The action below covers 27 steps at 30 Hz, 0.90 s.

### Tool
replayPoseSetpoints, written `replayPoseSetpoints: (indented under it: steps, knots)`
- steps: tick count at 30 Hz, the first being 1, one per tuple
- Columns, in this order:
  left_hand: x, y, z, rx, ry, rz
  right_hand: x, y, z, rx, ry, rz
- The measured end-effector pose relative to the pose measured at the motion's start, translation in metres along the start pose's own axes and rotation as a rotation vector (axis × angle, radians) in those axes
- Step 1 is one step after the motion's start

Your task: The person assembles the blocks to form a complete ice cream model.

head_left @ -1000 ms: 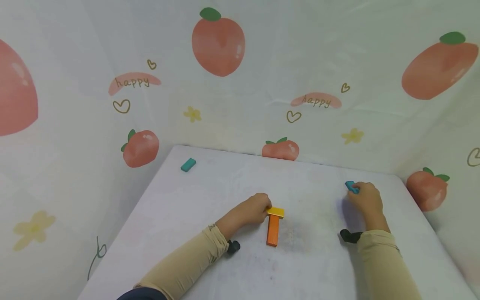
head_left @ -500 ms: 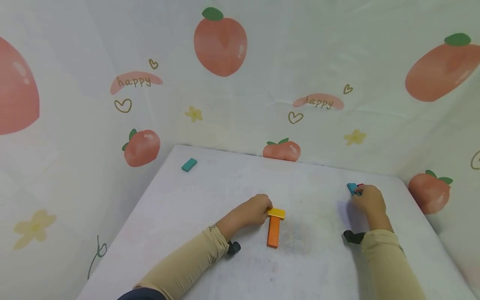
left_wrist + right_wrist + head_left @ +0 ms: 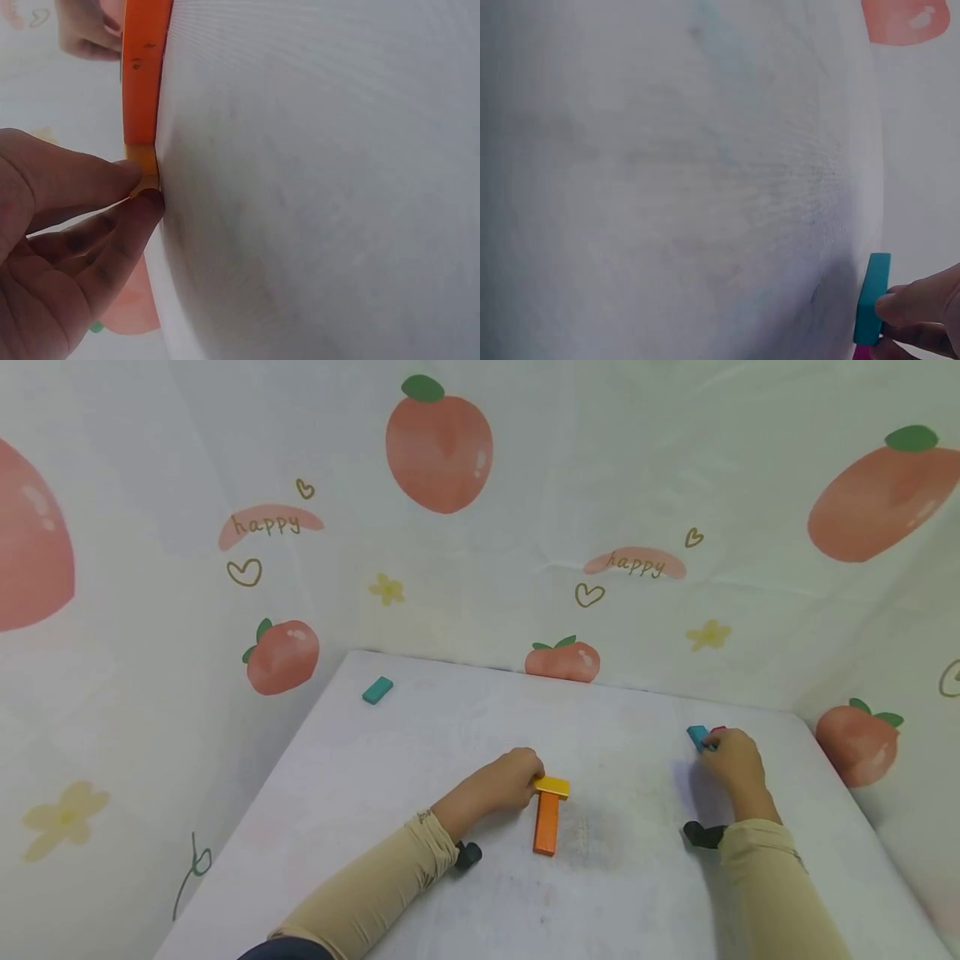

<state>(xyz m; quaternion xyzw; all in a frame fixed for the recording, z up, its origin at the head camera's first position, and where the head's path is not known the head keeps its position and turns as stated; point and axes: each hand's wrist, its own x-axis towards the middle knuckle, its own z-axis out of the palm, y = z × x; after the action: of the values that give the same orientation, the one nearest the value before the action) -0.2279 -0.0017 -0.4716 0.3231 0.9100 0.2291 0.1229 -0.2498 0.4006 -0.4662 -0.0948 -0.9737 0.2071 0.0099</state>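
Observation:
My left hand (image 3: 510, 778) pinches the left end of a yellow block (image 3: 554, 787) between thumb and fingers. The yellow block lies crosswise at the far end of a long orange block (image 3: 547, 825), forming a T. In the left wrist view, the orange block (image 3: 142, 82) and yellow block (image 3: 141, 159) meet end on. At the far right of the table, my right hand (image 3: 737, 766) pinches a blue block (image 3: 698, 737); the right wrist view shows thumb and fingers on this blue block (image 3: 872, 300). A pinkish-red block (image 3: 718, 728) is mostly hidden beside it.
A teal block (image 3: 377, 690) lies at the table's far left corner. The white table (image 3: 600, 910) ends at a peach-printed cloth (image 3: 495, 577) behind and at the sides. Black wrist devices (image 3: 705, 835) jut from both sleeves.
My right hand and the blue block have shifted slightly, and the pinkish-red block has come into sight behind the fingers. My left hand and its blocks stay where they were.

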Motion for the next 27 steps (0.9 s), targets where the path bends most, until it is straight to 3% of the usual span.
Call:
replayPoseSetpoints:
  steps: [17,27]
  knots:
    - [0.001,0.001,-0.001,-0.006,-0.006,-0.003,-0.003,-0.011,0.008,-0.025,-0.013,-0.044]
    - [0.0,-0.001,0.0,0.003,0.005,0.016,-0.004,-0.026,0.012,-0.026,-0.076,-0.051]
